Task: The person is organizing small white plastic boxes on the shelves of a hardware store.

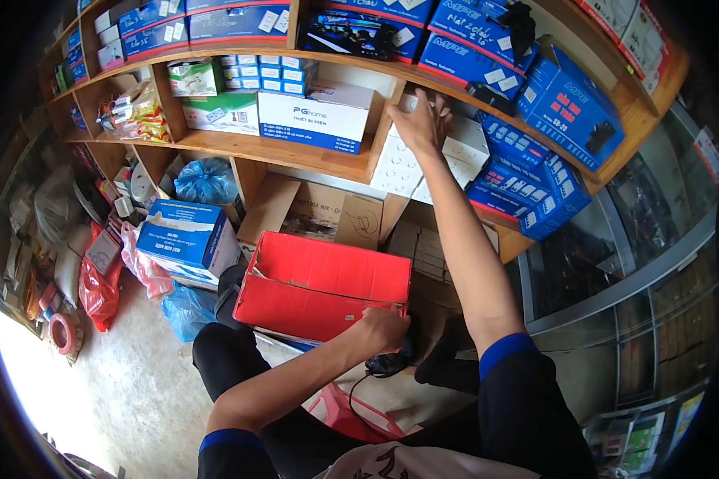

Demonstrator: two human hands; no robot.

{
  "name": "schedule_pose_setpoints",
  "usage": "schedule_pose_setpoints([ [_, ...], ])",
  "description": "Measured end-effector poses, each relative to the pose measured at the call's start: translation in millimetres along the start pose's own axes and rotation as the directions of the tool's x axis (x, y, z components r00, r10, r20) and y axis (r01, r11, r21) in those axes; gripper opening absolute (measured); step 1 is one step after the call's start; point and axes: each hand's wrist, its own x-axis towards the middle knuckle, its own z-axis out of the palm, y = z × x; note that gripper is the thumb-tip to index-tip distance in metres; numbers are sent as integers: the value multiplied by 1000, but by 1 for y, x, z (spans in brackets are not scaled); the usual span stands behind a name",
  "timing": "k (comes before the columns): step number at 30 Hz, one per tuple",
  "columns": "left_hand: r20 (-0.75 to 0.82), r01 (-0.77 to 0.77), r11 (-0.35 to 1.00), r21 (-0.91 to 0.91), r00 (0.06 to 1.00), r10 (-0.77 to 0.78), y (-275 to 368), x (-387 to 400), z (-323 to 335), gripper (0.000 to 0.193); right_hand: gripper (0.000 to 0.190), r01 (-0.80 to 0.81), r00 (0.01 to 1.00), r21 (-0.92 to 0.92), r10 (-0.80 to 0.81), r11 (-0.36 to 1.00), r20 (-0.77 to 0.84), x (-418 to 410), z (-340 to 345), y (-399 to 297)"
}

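Note:
A red cardboard box (329, 269) lies in front of me above my knees, its upper side crossed by a seam and its left edge torn. My left hand (384, 328) grips its near right corner with curled fingers. Up at the shelf, my right hand (420, 120) reaches into a compartment with its fingers bent around a small white box (408, 103). Beneath and beside that hand are stacked white boxes with round knockout marks (395, 164). My hand and forearm hide part of the stack.
Wooden shelving (275, 152) holds a PGhome carton (311, 120) and blue MPE cartons (569, 108). A phone (346, 37) with a lit screen leans on the upper shelf. Below stand an open brown carton (311, 209), a blue-and-white box (186, 239) and plastic bags (189, 311). Glass cabinets (575, 263) stand right.

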Motion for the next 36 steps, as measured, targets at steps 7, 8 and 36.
schedule_pose_setpoints([
  [7,-113,-49,995,-88,993,39,2,-11,11,39,56,2,987,166,-29,986,161,9,-24,20],
  [8,-184,-83,992,-99,981,63,0,-13,15,36,60,107,984,106,-121,989,133,16,-22,28],
  [36,-548,-235,797,-557,825,-140,-44,3,-63,121,57,185,951,614,17,767,-308,-146,-111,64],
])
